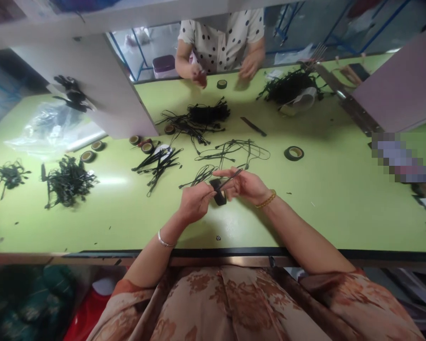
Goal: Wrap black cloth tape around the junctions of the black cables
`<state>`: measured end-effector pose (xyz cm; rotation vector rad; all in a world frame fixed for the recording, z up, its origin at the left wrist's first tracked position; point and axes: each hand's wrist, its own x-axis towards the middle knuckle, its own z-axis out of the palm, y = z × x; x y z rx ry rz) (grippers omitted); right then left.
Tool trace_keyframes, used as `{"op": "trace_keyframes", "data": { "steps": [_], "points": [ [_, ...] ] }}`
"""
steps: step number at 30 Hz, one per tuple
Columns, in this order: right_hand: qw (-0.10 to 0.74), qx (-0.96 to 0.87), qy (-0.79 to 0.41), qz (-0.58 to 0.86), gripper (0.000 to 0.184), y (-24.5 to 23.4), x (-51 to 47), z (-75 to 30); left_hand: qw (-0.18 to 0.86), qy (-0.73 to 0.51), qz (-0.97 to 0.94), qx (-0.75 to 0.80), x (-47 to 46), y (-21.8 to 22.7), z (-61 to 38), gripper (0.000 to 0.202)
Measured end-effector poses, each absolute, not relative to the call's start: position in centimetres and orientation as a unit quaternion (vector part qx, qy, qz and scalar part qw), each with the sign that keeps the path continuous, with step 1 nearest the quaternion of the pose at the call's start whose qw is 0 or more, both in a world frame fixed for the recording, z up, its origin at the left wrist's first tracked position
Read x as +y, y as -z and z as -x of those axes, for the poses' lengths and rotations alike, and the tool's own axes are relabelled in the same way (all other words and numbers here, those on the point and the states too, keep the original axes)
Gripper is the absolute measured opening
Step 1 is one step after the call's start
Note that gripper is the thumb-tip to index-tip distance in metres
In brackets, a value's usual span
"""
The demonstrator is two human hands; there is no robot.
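A big green tabletop [128, 227] goes all the way across. A tall white board [106, 83] stands up on its left side. Across from the worker is a person in a white top with black dots [222, 47], whose two hands are apart, with a small tape roll [222, 84] on the tabletop between them. A clear plastic bag [46, 125] lies by the white board. At the far right is a messy heap of black cables [287, 87], and at the near left is a smaller pile of black cables [69, 182].

The worker's left hand [198, 201] is pinched tight on one end of a thin black cable [230, 178], up over the middle of the tabletop. The right hand [247, 185] is half curled at the other end, but its fingers are hard to see, so I can't tell if they grip it.

A black tape roll [220, 199] is between the two hands, just under the cable. Another roll of black tape [288, 154] lies off to the right. A tiny ring [218, 237] sits near the front edge.
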<state>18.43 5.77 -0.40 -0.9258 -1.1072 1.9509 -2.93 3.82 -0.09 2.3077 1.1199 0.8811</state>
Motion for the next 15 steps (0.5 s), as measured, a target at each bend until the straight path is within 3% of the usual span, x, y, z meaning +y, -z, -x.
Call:
{"op": "trace_keyframes", "data": {
  "steps": [3,9,15],
  "points": [
    [0.354,-0.347,-0.808,0.318,0.063,0.5,6.2,-18.5,0.157,-0.282,-0.875,0.362,4.0,0.2,3.0,0.032],
    [0.421,-0.311,-0.787,0.326,0.035,-0.1,5.8,-18.1,0.129,-0.196,-0.918,0.319,4.0,-0.1,2.7,0.027],
    [0.482,-0.351,-0.734,0.327,0.029,-0.7,5.4,-18.1,0.156,-0.166,-0.881,0.414,3.7,-0.1,2.2,0.030]
  ]
}}
